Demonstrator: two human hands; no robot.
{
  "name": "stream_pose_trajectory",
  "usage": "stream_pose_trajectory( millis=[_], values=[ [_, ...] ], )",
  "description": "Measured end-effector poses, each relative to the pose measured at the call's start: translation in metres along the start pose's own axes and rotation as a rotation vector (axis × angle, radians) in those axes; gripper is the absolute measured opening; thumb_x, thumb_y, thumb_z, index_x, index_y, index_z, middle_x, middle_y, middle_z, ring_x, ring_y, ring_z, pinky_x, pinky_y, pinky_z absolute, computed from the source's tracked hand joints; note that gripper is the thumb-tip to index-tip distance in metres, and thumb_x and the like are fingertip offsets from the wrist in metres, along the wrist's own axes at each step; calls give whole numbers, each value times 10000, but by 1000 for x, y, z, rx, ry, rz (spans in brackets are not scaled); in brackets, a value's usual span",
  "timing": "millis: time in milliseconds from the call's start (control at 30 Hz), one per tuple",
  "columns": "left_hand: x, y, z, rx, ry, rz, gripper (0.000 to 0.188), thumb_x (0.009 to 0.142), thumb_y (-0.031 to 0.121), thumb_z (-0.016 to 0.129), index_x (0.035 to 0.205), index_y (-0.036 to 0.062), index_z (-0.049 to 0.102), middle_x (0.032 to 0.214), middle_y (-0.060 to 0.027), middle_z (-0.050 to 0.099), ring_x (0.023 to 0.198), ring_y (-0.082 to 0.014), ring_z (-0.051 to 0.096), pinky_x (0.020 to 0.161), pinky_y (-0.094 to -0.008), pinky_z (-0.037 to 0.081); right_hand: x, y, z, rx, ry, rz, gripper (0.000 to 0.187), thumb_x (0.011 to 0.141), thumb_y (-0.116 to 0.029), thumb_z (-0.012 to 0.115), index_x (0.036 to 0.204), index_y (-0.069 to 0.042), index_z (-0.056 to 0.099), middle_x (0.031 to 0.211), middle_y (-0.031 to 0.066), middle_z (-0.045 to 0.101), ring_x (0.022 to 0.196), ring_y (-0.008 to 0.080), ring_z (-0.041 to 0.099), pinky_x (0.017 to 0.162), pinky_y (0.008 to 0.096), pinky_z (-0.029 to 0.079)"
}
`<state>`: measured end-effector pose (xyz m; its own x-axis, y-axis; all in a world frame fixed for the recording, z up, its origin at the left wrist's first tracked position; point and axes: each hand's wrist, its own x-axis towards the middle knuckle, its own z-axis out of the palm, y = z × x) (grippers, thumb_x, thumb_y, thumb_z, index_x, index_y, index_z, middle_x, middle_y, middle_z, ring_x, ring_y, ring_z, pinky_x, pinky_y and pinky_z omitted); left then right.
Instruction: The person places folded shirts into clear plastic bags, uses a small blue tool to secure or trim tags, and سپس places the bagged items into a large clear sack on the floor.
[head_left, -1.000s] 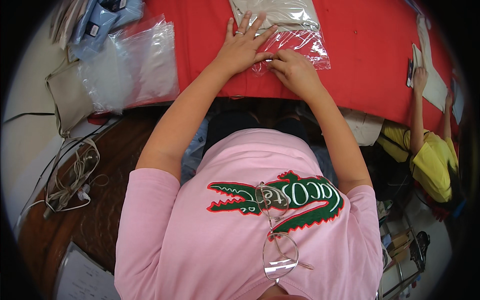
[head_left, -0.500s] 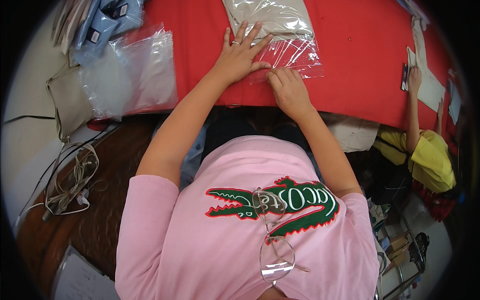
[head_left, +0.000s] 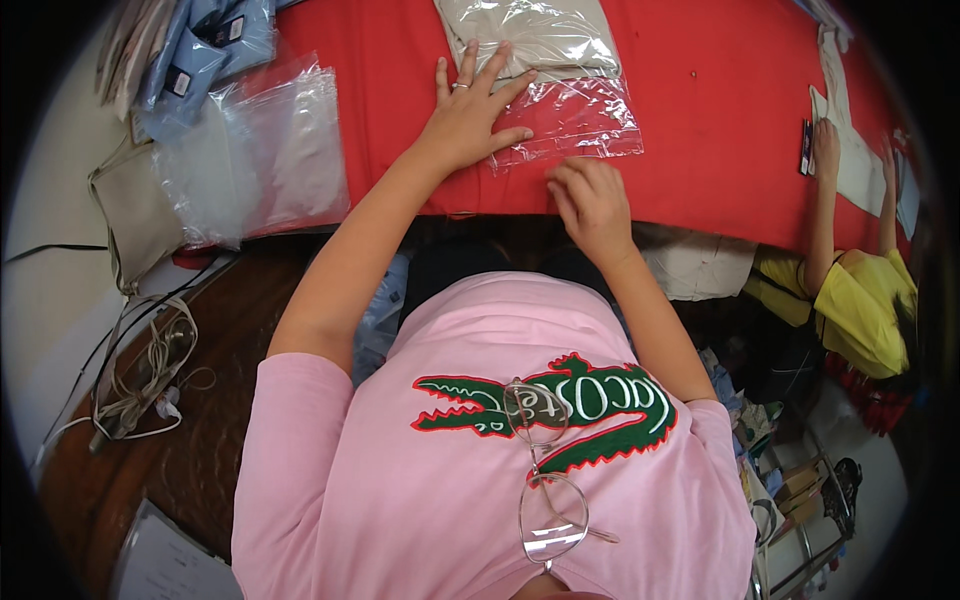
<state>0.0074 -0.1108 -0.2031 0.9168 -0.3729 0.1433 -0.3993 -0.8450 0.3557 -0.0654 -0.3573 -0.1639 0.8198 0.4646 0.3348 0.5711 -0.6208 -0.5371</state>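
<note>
The left grip [head_left: 463,128], in the head view, lies spread, fingertips over a clear bag [head_left: 585,112] holding a folded beige garment [head_left: 540,38], near 12 o'clock on the red tabletop [head_left: 715,130]. At the left's 4 o'clock, just off the bag's near edge, the right grip [head_left: 594,203] is loosely curled; whether its fingertips meet, I cannot tell. More clear bags [head_left: 300,150] lie toward 10 o'clock.
</note>
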Motion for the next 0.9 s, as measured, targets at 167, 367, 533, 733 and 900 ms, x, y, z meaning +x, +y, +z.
stream_pose_trajectory(
  millis=[167,367,533,733,900],
  values=[
    [9,30,-25,-91,123,19,482,896,390,793,1329,204,693,1650,-119,377,1569,-373,248,1218,-676,203,30,22,-2,13,-39,115,175,889,-81,756,1058,-62,718,1088,82,697,993,309,677,847,430,532],
    [-27,63,-24,-310,12,-248,245,868,274,829,1008,106,717,1055,-60,658,979,-293,659,915,-463,496,37,41,-8,199,50,241,129,909,-32,733,1035,-44,756,1014,95,712,930,289,709,804,388,574],
    [-49,78,-2,-264,92,-275,209,873,273,824,921,94,728,908,-65,650,883,-293,661,844,-435,499,61,51,-9,436,-157,328,128,907,-16,732,1032,-17,759,987,90,714,899,247,707,787,361,574],
    [-51,84,6,-241,167,-312,141,867,219,806,895,104,730,889,-60,657,869,-289,659,820,-428,464,83,56,17,314,-336,74,149,891,-54,761,1037,-28,762,961,92,688,899,242,693,796,364,564],
    [-49,85,9,-274,141,-309,78,844,166,773,876,114,725,878,-49,651,873,-279,653,820,-421,455,92,62,26,75,-179,-185,164,902,-160,788,1039,-75,765,1013,91,670,955,295,681,819,407,561]
  ],
)
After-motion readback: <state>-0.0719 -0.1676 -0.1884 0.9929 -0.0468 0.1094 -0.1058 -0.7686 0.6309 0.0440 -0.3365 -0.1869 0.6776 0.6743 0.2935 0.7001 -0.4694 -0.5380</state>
